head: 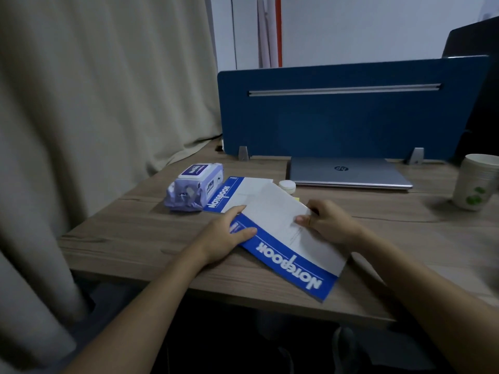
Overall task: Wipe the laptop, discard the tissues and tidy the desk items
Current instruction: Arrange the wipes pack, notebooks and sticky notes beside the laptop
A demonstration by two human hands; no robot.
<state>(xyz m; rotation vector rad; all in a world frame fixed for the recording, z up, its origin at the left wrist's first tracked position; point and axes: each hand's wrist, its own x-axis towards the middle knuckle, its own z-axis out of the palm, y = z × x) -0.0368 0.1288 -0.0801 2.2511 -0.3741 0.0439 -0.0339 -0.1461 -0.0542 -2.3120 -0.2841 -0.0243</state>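
Observation:
A blue and white notebook (291, 255) lies tilted near the desk's front edge. My left hand (224, 236) grips its left end, thumb on top. My right hand (329, 222) pinches its far right corner. A second blue and white notebook (237, 194) lies flat behind it, partly covered. To its left sits a purple pack of wet wipes (195, 184). The closed grey laptop (348, 171) rests at the back against the blue divider (351, 122). A small white round case (287, 185) lies by the laptop's front left corner.
A paper cup with green print (474, 182) stands at the right of the wooden desk (129, 238). A beige curtain (94, 103) hangs along the left side. A dark object rises behind the divider at the far right.

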